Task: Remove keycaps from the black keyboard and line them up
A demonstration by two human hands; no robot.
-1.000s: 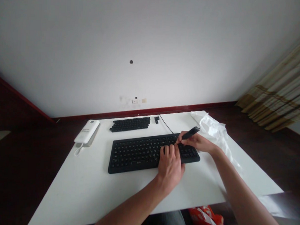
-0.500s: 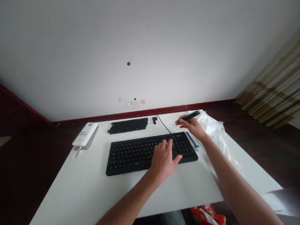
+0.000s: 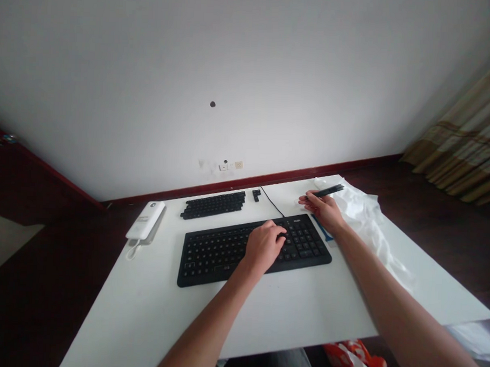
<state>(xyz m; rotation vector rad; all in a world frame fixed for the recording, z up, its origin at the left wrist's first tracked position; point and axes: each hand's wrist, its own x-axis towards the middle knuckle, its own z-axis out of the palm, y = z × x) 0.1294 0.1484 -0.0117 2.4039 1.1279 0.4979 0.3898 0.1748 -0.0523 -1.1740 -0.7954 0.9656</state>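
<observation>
Keyboard [image 3: 229,248], stiff and light, we steady with our left hand [image 3: 263,245] curled loosely on its keys, while at two o'clock our right hand [image 3: 324,208] pinches a slim, light black tool [image 3: 327,192] by its near end.

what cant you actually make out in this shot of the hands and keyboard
- Head view: the keys under the left hand are covered by it, on the keyboard.
- Key legends: too small to read.
- The black tool in the right hand: too small and dark to tell its tip or kind.
- The blue item beside the keyboard: mostly hidden by the right wrist.
- The orange bag: cut off by the table edge and the frame's bottom.
</observation>
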